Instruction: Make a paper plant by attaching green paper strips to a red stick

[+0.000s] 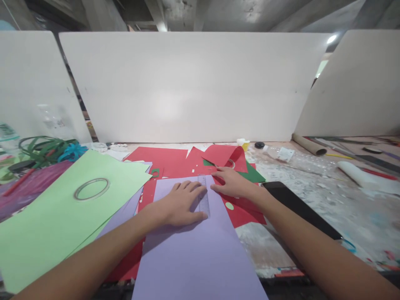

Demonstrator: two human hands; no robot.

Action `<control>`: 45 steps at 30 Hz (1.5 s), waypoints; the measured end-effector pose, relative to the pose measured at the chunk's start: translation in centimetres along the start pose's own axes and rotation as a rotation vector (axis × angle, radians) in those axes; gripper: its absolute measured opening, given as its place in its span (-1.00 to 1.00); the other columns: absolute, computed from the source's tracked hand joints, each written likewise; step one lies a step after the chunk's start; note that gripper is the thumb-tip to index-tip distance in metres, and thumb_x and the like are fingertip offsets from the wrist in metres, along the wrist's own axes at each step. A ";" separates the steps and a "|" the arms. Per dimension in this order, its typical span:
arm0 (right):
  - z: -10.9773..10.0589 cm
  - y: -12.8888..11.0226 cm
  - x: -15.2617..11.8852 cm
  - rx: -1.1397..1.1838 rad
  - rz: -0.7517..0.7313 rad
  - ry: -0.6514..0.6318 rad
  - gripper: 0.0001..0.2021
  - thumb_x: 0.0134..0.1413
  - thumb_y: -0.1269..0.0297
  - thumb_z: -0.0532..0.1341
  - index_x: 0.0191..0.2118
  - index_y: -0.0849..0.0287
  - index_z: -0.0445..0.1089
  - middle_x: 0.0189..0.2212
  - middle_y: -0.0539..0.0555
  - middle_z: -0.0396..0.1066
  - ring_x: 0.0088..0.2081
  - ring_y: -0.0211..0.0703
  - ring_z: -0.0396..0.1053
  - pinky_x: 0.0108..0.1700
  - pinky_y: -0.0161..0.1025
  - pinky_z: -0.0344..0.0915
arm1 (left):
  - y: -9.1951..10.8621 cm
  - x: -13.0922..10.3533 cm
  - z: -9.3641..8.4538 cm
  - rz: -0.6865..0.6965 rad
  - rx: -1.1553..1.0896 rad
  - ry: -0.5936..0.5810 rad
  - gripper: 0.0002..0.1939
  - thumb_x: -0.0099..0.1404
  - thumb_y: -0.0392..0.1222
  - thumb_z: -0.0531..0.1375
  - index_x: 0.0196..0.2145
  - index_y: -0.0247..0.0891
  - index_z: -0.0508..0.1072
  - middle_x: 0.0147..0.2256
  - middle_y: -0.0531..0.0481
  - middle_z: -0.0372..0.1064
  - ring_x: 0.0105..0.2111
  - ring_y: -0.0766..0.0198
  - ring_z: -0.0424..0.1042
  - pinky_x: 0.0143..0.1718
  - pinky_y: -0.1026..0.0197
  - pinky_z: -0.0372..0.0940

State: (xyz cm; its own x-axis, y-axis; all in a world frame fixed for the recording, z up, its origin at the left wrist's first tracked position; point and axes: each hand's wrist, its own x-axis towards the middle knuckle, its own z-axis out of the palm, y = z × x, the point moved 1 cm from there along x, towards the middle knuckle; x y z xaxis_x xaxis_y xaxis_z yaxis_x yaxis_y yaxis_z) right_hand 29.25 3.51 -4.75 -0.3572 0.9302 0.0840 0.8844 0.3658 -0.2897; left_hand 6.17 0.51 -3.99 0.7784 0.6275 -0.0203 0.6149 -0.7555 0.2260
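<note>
A sheet of purple paper [200, 258] lies in front of me, its near end reaching past the table edge. On it, a short clear plastic ruler [204, 202] points away from me. My left hand [183, 204] rests flat on the paper, fingers spread, with thumb and fingertips against the ruler's left side. Just right of the ruler, my right hand [233, 182] is open, its thumb at the paper's upper right edge and its fingers over red paper. Red paper sheets [162, 156] lie beneath and behind the purple one.
Left are green paper sheets [46, 216] with a tape roll [91, 189] on top, and green ribbons [43, 152] beyond. Right lie a black phone [300, 210], a plastic bottle [300, 158] and a cardboard tube [309, 145]. White boards [193, 83] stand behind.
</note>
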 end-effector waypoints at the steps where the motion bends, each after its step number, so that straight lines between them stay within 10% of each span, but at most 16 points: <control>1: 0.0 -0.1 0.0 -0.006 -0.001 -0.003 -0.57 0.11 0.03 0.18 0.02 0.16 0.46 0.16 0.30 0.28 0.16 0.26 0.22 0.07 0.04 0.24 | -0.3 0.4 0.0 -0.014 -0.004 -0.029 -0.18 0.28 0.33 0.01 0.35 -0.12 -0.01 0.36 -0.11 -0.11 0.33 -0.14 -0.10 0.23 -0.17 0.01; 9: -0.5 -1.1 -0.3 0.069 -0.035 0.090 -0.74 0.06 0.16 0.24 -0.16 0.16 0.50 -0.08 0.25 0.46 -0.01 0.18 0.35 -0.02 0.02 0.29 | -3.1 1.6 -0.1 0.035 -0.075 -0.193 0.09 0.12 0.47 0.08 0.40 -0.09 -0.26 0.40 -0.09 -0.45 0.37 -0.20 -0.42 0.30 -0.26 -0.20; 14: -0.9 -1.3 -0.2 0.506 0.062 0.177 -0.75 0.17 0.30 0.15 -0.05 0.14 0.46 -0.03 0.21 0.46 -0.08 -0.01 0.42 -0.07 -0.10 0.35 | -3.6 1.7 -1.1 0.004 -0.090 -0.200 0.13 0.00 0.41 0.23 0.38 -0.04 -0.11 0.39 -0.08 -0.26 0.34 -0.23 -0.18 0.23 -0.20 0.04; 21: -0.5 -1.6 0.2 1.189 0.286 0.126 -0.79 0.05 0.38 0.23 -0.14 0.15 0.40 -0.51 -0.03 0.30 -0.50 -0.26 0.28 -0.33 -0.22 0.31 | -3.1 2.3 -1.0 -0.048 -0.103 -0.157 0.17 -0.12 0.47 0.26 0.34 -0.05 0.01 0.37 -0.11 -0.15 0.34 -0.18 -0.15 0.21 -0.18 0.10; 30: -0.9 -2.6 0.3 1.830 0.189 -0.003 -0.62 -0.29 0.59 0.22 -0.26 0.10 0.32 -0.45 -0.11 0.22 -0.54 -0.36 0.10 -0.42 -0.28 0.14 | -2.2 1.1 0.7 -0.022 -0.026 -0.075 0.04 0.16 0.51 -0.01 0.39 -0.15 -0.15 0.40 -0.15 -0.36 0.38 -0.11 -0.36 0.31 -0.22 -0.26; 45: -1.9 -4.6 -1.1 1.925 0.022 -0.201 -0.67 -0.38 0.60 0.14 -0.38 0.09 0.30 -0.46 -0.04 0.16 -0.46 -0.26 0.10 -0.38 -0.28 0.15 | -2.1 1.2 0.7 0.089 0.038 -0.014 -0.09 0.24 0.45 -0.04 0.37 -0.11 -0.05 0.38 -0.18 -0.23 0.36 -0.15 -0.23 0.29 -0.24 -0.23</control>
State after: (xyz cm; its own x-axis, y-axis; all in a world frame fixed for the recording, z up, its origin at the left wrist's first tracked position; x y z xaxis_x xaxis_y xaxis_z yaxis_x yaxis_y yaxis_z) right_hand 26.12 0.90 -1.66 -0.5002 0.8658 0.0137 -0.5275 -0.2921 -0.7978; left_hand 5.92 2.67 -5.15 0.8315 0.5553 -0.0151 0.5476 -0.8147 0.1907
